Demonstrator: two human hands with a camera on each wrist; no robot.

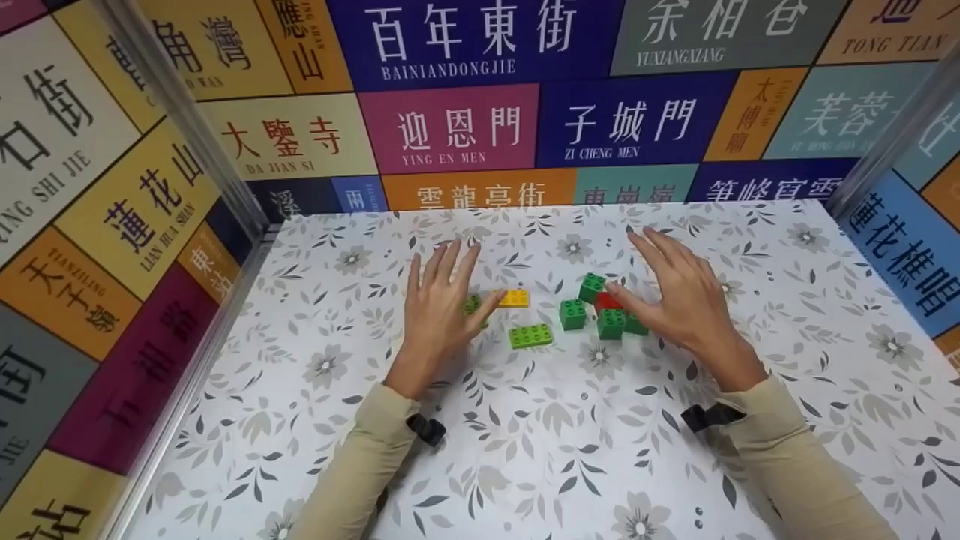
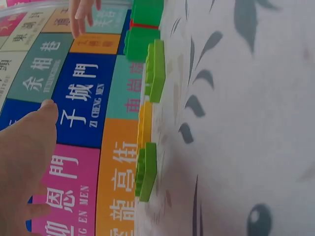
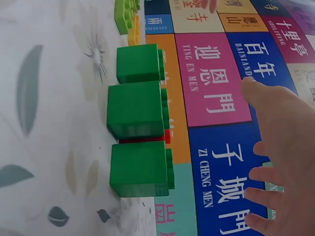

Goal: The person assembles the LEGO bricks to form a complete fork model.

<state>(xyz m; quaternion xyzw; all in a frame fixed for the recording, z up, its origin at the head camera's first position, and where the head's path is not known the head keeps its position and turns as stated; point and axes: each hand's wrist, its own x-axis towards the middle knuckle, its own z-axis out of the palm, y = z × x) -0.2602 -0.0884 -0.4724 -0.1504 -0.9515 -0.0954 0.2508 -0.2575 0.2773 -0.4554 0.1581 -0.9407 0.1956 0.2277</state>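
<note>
Two sleeves, beige: left sleeve [image 1: 360, 457] and right sleeve [image 1: 802, 457], reaching over the tabletop [image 1: 525, 457] from its near side.
Two straps, black: left strap [image 1: 426, 429] and right strap [image 1: 712, 417], one at each wrist.
Left hand [image 1: 439, 307]: raised above the tabletop, left of its middle; grip wide, fingers straight and spread, thumb out toward the yellow brick.
Right hand [image 1: 686, 300]: raised to the right of the green bricks; grip wide, fingers extended, thumb held apart from them in the right wrist view.
Front lime brick [image 1: 531, 335]: eight studs up, flat on the tabletop, between the hands, well in from the left edge.
Front green brick [image 1: 611, 323]: studs up, just nearer than the red brick.
Rear-right green brick [image 1: 637, 322]: beside the front one, partly behind the right thumb; whether the two touch is hard to tell.
Left green brick [image 1: 572, 314]: upright, apart from the front one.
Red brick [image 1: 608, 301]: among the green bricks, partly covered.
Second lime brick [image 1: 471, 304]: partly hidden by the left hand.
Yellow brick [image 1: 514, 298]: low, studs up, near the left thumb.
Far green brick [image 1: 592, 286]: of the green bricks, closest to the tabletop's far edge.
Back wall [image 1: 457, 127]: coloured panels with Chinese lettering, beyond the far edge.
</note>
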